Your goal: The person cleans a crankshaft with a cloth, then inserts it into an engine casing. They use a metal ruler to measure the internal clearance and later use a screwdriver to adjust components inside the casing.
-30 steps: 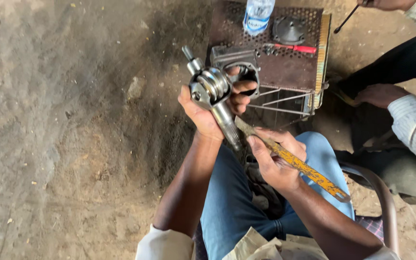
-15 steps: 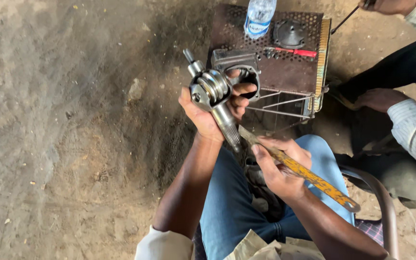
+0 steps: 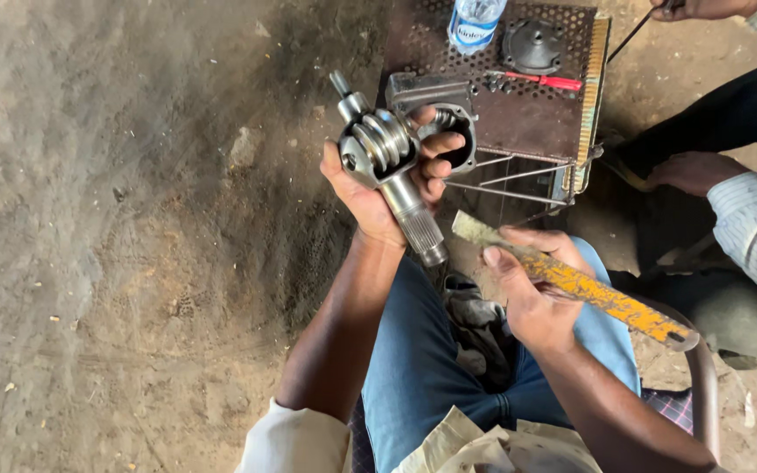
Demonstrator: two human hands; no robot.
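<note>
Packed dirt ground (image 3: 116, 245), oil-dark near rusty perforated metal stand (image 3: 527, 105) | left hand (image 3: 387, 188) clamped round steel shaft assembly (image 3: 387, 166), held up over the knees | right hand (image 3: 532, 293) closed on yellow flat bar (image 3: 589, 289), just beside the shaft's splined end | bottle (image 3: 475, 22), red screwdriver (image 3: 541, 81) on stand.
</note>
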